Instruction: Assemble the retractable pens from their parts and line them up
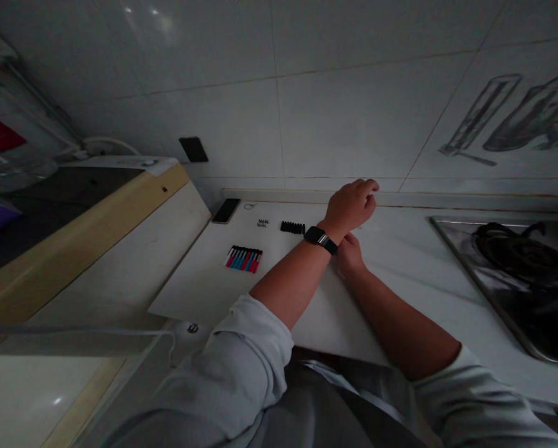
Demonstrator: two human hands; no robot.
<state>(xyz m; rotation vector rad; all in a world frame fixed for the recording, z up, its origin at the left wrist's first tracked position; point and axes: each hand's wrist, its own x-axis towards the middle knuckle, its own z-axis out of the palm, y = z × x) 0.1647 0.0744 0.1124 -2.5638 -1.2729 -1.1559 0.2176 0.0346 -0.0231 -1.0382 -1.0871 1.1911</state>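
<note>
My left hand is raised over the counter near the wall, its fingers curled in, and I see nothing in it. A black smartwatch is strapped round my left wrist. Just under that wrist is my right hand, close to the watch strap; its fingertips are hidden behind the left forearm. To the left of the watch stands a row of small black caps or cylinders. A row of pens with black ends and pink, blue and red parts lies farther left. Several tiny metallic pieces lie behind the pens.
A phone lies at the counter's back left, with a small ring-like item beside it. A gas stove is set in at the right. A tiled wall rises behind, and a pale cabinet-like unit stands left.
</note>
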